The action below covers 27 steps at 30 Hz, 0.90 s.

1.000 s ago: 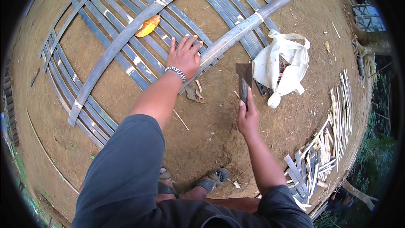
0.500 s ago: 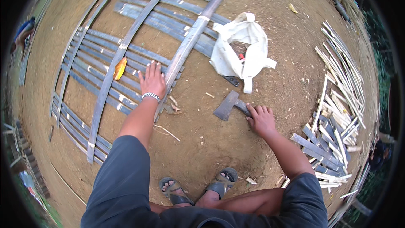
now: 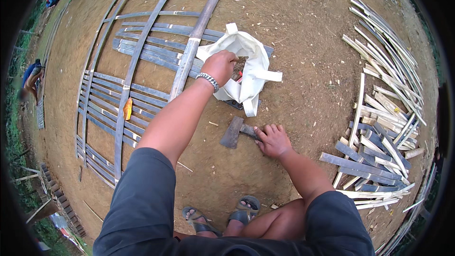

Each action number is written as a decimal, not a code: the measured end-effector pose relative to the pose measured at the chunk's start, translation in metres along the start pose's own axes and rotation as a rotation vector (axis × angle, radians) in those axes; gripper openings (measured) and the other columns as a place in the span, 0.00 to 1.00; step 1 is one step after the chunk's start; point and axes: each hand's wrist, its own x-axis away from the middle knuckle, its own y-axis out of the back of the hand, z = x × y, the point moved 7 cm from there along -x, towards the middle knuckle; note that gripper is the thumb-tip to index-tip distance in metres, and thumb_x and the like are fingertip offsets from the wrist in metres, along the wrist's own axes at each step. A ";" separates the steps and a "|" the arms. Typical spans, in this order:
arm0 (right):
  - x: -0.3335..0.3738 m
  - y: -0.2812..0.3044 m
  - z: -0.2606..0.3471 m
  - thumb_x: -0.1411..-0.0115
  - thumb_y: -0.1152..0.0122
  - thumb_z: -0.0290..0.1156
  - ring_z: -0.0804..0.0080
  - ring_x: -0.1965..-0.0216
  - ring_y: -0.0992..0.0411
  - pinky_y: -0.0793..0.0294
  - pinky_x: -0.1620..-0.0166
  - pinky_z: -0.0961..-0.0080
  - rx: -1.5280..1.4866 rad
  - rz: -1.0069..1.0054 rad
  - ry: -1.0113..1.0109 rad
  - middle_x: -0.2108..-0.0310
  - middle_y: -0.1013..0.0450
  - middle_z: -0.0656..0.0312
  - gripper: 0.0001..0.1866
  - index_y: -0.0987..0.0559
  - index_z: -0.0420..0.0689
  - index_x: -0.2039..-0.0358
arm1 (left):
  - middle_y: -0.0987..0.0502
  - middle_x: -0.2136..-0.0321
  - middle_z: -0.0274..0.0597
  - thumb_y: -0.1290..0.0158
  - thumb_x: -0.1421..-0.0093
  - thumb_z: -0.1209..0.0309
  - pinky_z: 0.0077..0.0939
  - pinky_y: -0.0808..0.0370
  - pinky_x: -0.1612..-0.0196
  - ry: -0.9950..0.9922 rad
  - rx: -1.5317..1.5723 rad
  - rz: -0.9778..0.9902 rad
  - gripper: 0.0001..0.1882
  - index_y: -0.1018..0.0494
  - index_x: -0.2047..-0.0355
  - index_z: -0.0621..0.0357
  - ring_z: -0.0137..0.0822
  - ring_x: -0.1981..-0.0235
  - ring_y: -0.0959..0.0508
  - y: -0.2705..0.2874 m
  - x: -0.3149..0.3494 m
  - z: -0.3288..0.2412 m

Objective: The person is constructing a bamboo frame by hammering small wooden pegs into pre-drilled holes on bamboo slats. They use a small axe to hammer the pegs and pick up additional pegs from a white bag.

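My left hand (image 3: pixel 219 69), with a chain bracelet at the wrist, is over the left rim of an open white bag (image 3: pixel 256 64). Its fingers bend down toward the opening. Their tips are hidden, so I cannot tell whether they grip anything. Something small and red (image 3: pixel 240 77) shows inside the bag. On the dirt nearer me lies a hatchet (image 3: pixel 232 133), its dark metal head pointing left. My right hand (image 3: pixel 274 141) is closed on the end of its short handle, thumb and forefinger on either side.
Dark split-bamboo strips form a lattice (image 3: pixel 127 73) on the ground at left, with a yellow leaf (image 3: pixel 128 109) on it. Pale and dark split pieces (image 3: pixel 379 137) are heaped at right. A dark perforated piece (image 3: pixel 234 104) sticks out beneath the bag. Another person (image 3: pixel 32 78) bends over at far left.
My left hand has left the lattice and moved right and away from me to the bag. The right hand stays at the hatchet handle. The whole view has shifted.
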 end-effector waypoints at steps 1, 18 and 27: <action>-0.001 -0.002 0.002 0.29 0.49 0.51 0.62 0.46 0.32 0.36 0.44 0.60 -0.023 -0.002 0.006 0.52 0.30 0.58 0.29 0.30 0.57 0.30 | 0.16 0.61 0.51 0.43 0.37 0.72 0.43 0.21 0.48 0.065 -0.049 0.084 0.09 0.15 0.60 0.57 0.52 0.56 0.17 -0.008 -0.009 0.009; -0.003 -0.002 -0.007 0.31 0.45 0.53 0.61 0.46 0.32 0.37 0.42 0.59 -0.122 -0.008 -0.033 0.54 0.30 0.60 0.28 0.27 0.59 0.33 | 0.17 0.56 0.52 0.43 0.38 0.69 0.46 0.22 0.47 0.225 -0.328 0.314 0.10 0.15 0.61 0.55 0.53 0.53 0.17 -0.077 -0.022 0.047; 0.000 0.001 -0.008 0.31 0.46 0.52 0.61 0.46 0.32 0.36 0.42 0.60 -0.096 0.006 -0.052 0.54 0.29 0.59 0.28 0.27 0.60 0.33 | 0.17 0.53 0.55 0.46 0.37 0.70 0.44 0.21 0.46 0.376 -0.317 0.389 0.11 0.17 0.58 0.60 0.53 0.49 0.17 -0.075 -0.019 0.032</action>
